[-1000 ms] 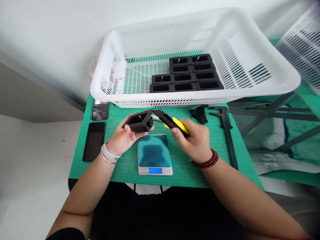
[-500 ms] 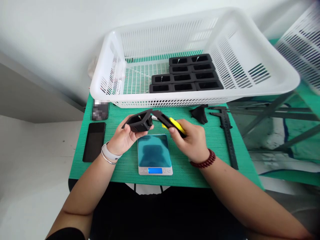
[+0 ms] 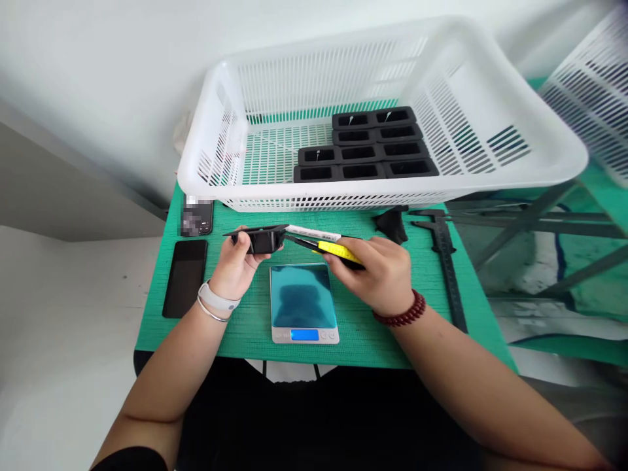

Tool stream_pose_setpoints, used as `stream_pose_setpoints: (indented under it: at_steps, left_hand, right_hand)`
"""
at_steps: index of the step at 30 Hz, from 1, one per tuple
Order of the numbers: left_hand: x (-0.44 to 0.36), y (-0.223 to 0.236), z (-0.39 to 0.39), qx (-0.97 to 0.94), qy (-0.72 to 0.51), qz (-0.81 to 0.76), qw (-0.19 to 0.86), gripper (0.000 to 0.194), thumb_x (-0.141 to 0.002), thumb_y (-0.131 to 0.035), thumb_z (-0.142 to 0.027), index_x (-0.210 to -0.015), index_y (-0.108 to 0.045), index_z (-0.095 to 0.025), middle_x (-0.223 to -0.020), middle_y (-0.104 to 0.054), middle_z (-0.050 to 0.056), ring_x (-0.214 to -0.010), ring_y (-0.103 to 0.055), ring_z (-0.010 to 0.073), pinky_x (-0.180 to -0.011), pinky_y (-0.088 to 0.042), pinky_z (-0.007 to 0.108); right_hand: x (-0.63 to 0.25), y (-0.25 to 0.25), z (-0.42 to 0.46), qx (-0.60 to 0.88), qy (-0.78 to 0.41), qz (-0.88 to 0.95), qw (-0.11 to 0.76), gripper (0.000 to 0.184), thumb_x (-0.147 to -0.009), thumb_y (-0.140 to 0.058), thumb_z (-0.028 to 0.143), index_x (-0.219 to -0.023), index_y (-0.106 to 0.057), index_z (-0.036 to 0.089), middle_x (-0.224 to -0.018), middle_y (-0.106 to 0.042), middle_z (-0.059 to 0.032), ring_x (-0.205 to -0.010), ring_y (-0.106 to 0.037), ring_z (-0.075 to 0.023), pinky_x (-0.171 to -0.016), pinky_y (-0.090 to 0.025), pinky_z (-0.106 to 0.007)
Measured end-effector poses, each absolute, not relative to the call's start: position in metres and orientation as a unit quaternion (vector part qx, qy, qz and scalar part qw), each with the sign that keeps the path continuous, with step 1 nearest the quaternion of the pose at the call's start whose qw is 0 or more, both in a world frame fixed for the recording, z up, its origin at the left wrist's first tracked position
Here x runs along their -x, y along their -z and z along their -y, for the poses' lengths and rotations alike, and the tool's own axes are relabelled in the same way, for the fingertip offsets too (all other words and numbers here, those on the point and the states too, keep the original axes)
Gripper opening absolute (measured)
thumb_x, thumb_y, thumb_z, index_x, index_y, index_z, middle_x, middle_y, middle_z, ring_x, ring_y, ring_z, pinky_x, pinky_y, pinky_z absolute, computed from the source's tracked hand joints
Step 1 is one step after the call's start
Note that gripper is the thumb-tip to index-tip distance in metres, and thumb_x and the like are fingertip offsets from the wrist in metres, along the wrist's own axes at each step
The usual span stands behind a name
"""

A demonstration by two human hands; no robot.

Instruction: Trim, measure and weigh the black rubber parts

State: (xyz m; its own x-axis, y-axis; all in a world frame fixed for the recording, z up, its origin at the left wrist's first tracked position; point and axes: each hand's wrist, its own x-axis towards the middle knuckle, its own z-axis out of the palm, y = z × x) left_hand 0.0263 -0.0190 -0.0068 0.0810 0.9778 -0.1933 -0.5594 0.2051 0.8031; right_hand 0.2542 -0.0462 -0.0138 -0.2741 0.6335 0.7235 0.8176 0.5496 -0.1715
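Note:
My left hand (image 3: 238, 265) grips a black rectangular hollow part (image 3: 262, 242) between thumb and fingers, its rim seen nearly edge-on. My right hand (image 3: 375, 268) is closed around a yellow and black utility knife (image 3: 338, 250). The knife's dark front end points left and reaches the right end of the part; whether it touches is unclear. A white pen-like stick (image 3: 314, 232) with printing runs alongside the knife from the right hand. Below both hands, a digital scale (image 3: 304, 297) with a lit blue display lies on the green table (image 3: 245, 340).
A white plastic basket (image 3: 314, 191) at the back holds rows of similar black hollow parts (image 3: 360, 171). Two phones (image 3: 184, 278) lie at the left. To the right are a black caliper (image 3: 449, 275) and a crumpled black piece (image 3: 391, 224). Another white basket (image 3: 591, 85) stands far right.
The black part has turned so its opening faces less toward me. The knife has tipped flatter, and more of the white stick shows.

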Motion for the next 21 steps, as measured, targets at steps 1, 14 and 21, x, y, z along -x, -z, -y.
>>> stream_pose_setpoints:
  at_steps: [1,14,21]
  left_hand:
    - [-0.0262,0.0068,0.0191,-0.280,-0.565,-0.377,0.678,0.051,-0.051,-0.085,-0.052,-0.079,-0.060,-0.017,-0.079,-0.074,0.001,-0.073,-0.075,0.0182,-0.050,-0.053,0.012]
    - [-0.0268,0.0056,0.0205,-0.274,-0.549,-0.399,0.681,0.052,-0.051,-0.085,-0.051,-0.081,-0.062,-0.015,-0.082,-0.075,0.004,-0.070,-0.075,0.0188,-0.047,-0.053,0.012]
    - [-0.0269,0.0050,0.0196,-0.283,-0.541,-0.400,0.684,0.051,-0.054,-0.082,-0.055,-0.079,-0.067,-0.013,-0.079,-0.075,0.005,-0.067,-0.074,0.0162,-0.046,-0.052,0.011]
  right_hand:
    - [-0.2546,0.0132,0.0458,0.458,0.130,0.790,0.387,0.017,-0.084,-0.065,0.030,-0.079,-0.067,0.014,-0.057,-0.065,-0.0002,-0.046,-0.049,-0.0106,-0.048,-0.036,-0.026]
    - [-0.2559,0.0124,0.0453,0.451,0.140,0.793,0.386,0.015,-0.084,-0.065,0.030,-0.079,-0.066,0.016,-0.058,-0.067,0.0002,-0.046,-0.049,-0.0101,-0.049,-0.036,-0.026]
    - [-0.2559,0.0135,0.0450,0.452,0.141,0.793,0.383,0.016,-0.084,-0.065,0.032,-0.079,-0.067,0.016,-0.058,-0.067,0.0006,-0.045,-0.048,-0.0097,-0.048,-0.036,-0.026]
